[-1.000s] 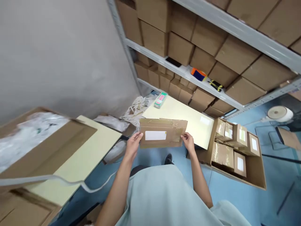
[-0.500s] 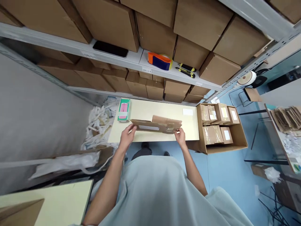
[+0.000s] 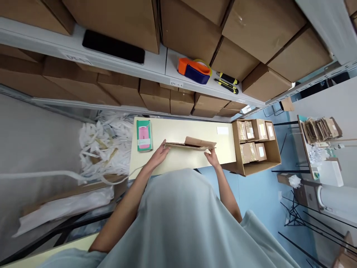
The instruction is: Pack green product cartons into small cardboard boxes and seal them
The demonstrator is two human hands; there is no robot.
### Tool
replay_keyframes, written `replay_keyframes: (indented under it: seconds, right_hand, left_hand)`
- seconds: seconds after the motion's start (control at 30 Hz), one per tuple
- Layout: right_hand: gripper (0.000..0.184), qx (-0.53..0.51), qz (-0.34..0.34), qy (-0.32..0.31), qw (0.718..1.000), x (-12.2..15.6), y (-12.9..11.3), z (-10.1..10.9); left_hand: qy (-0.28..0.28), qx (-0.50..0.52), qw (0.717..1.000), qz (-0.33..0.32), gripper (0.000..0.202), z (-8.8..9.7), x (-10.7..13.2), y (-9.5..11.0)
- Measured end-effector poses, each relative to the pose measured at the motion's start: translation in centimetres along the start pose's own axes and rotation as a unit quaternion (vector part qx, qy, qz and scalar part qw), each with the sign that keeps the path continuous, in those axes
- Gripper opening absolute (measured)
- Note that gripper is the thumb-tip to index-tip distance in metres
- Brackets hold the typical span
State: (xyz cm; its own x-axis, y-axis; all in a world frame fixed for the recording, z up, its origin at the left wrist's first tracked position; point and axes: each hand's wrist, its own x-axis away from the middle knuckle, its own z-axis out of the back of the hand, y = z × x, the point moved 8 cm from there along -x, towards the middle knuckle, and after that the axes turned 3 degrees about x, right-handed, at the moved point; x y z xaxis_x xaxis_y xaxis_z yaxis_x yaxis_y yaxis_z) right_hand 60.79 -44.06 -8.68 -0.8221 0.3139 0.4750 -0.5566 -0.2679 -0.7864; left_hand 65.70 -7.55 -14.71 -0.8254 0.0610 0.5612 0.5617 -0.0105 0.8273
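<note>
I hold a flat brown cardboard box (image 3: 192,144) level above a pale yellow table (image 3: 178,160), its thin edge towards me. My left hand (image 3: 157,156) grips its left end with fingers closed on the edge. My right hand (image 3: 212,159) grips its right end the same way. A green and pink small box (image 3: 144,135) lies on the table just left of my left hand. A white label (image 3: 222,130) lies on the table's far right corner.
An open carton (image 3: 275,156) with several taped small boxes stands right of the table. The shelf behind holds a black phone (image 3: 113,46), an orange tape dispenser (image 3: 193,69), utility knives (image 3: 226,82) and stacked cartons. A pile of white paper strips (image 3: 104,143) lies to the left.
The view has swung from the left-hand table to the shelf. The cardboard box has tipped from label-facing-me to flat and edge-on over the yellow table; both hands keep hold.
</note>
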Motion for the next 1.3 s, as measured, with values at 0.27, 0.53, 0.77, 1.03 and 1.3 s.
replay_keyframes:
  seconds: [0.27, 0.53, 0.77, 1.03, 1.3]
  right_hand:
    - [0.072, -0.003, -0.004, -0.055, 0.998, -2.2, -0.4, 1.4]
    - [0.091, 0.013, -0.017, -0.095, 0.995, -4.2, 0.3, 2.8]
    - [0.085, -0.026, 0.0, -0.128, 0.991, -2.6, -0.6, 5.0]
    - [0.077, -0.092, -0.063, 0.024, 0.993, -1.1, 0.0, 4.2]
    - [0.087, -0.088, -0.031, 0.031, 0.995, -2.0, -0.2, 3.0]
  left_hand:
    - [-0.053, -0.047, 0.997, 0.011, 0.115, -1.5, 0.8, -0.1]
    - [-0.108, -0.102, 0.989, 0.02, 0.128, -3.5, 2.4, 0.9]
    - [-0.005, -0.097, 0.992, -0.077, 0.104, -3.3, 5.0, 5.7]
    - [0.055, -0.371, 0.914, -0.154, 0.06, -5.2, 5.6, 10.4]
    - [0.06, -0.446, 0.884, -0.126, 0.043, -5.7, 4.2, 9.9]
